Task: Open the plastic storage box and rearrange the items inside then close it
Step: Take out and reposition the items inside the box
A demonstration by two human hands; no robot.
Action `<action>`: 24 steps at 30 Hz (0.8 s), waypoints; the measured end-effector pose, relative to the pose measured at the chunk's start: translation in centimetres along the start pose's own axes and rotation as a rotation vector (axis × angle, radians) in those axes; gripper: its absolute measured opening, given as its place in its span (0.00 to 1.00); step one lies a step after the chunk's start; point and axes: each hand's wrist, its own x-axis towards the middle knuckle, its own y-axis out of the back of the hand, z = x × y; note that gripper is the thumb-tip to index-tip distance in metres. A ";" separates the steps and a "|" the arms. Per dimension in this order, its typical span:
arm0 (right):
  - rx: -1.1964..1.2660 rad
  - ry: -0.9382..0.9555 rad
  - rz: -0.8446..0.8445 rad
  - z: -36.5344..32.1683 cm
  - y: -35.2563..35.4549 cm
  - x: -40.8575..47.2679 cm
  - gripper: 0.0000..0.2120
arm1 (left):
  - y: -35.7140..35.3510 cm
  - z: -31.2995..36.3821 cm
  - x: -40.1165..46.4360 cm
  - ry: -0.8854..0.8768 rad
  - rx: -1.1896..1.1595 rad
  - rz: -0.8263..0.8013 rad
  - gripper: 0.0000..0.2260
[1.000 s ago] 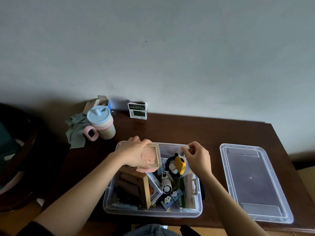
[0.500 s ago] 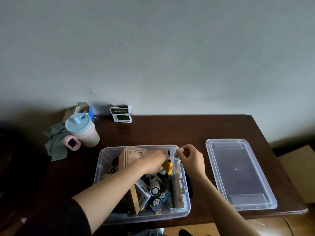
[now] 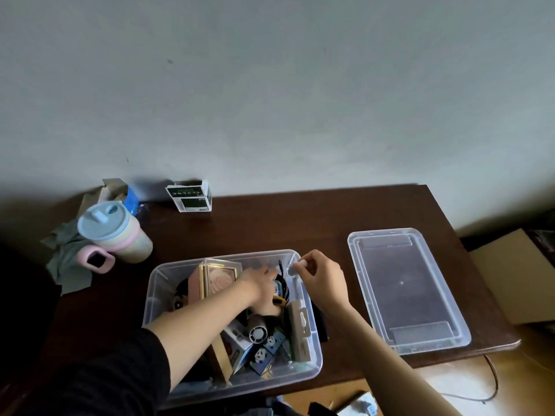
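Open storage box (image 3: 168, 283), near table edge, contents in handling.
My left hand (image 3: 262, 291) reaches among the items inside, grip not discernible; my right hand (image 3: 322, 279) pinches a small clear piece (image 3: 297, 265) over the box's far right corner. Lid (image 3: 405, 288) lies to the right; lidded cup (image 3: 112, 232) beyond, far left.
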 end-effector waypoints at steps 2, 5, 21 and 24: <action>-0.014 0.002 -0.009 0.1 -0.1 0.0 0.07 | 0.0 -0.1 0.0 -0.023 -0.064 0.029 0.34; -0.041 0.007 -0.016 0.2 -0.4 0.1 0.07 | 0.3 -0.1 0.4 -0.024 -0.101 0.009 0.33; -0.325 0.048 -0.023 -1.0 -1.7 0.7 0.04 | 1.5 0.1 0.4 0.093 0.080 -0.306 0.21; -0.380 0.041 -0.021 -1.4 -1.8 0.8 0.04 | 0.8 0.2 0.2 0.124 0.230 -0.330 0.23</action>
